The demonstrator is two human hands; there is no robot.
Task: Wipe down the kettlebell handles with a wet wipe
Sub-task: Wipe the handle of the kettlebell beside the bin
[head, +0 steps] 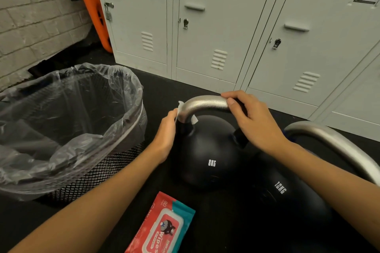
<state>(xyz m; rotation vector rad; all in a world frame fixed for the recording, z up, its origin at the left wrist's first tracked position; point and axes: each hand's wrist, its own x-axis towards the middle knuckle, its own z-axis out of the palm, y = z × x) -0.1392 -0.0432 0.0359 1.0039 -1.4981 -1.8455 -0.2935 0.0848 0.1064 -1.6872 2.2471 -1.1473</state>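
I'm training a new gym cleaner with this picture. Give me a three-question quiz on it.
1. True or false: the left hand presses the wet wipe on the 12KG kettlebell.
2. The right hand grips: A) the wipes pack B) the 8KG kettlebell handle C) the bin.
3. The bin liner is clear ____.

Key: 1 false, it is on the 8KG handle; 2 B; 3 plastic.
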